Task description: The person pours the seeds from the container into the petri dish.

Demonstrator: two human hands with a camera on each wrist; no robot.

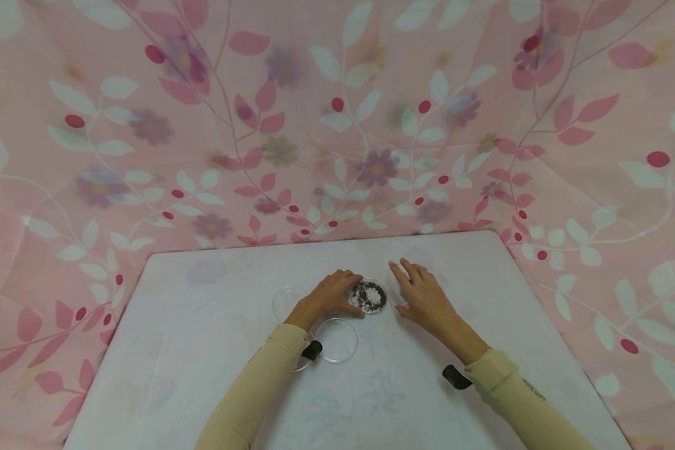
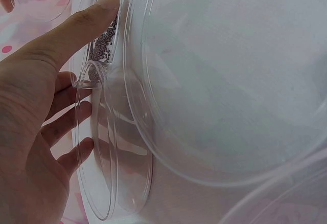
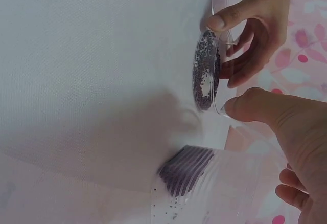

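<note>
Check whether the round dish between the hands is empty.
Not empty: the dish holds dark grains, spread around a pale patch.

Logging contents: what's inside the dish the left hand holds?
The dish holds dark grains and a pale patch of unclear makeup. The left hand covers part of the rim; what's behind is hidden.

2 hands: 1 left hand, 1 right hand. 2 pale yellow-beige fabric sleeves, 1 per arm. 2 small black blocks, 1 near each cuff. 1 round clear plastic dish with dark grains; grains too many and small to count. At least 3 other round colourless clear dishes; exact total unclear around the left hand. 1 ribbed clear plastic container with dark grains. 1 white-covered counter.
</note>
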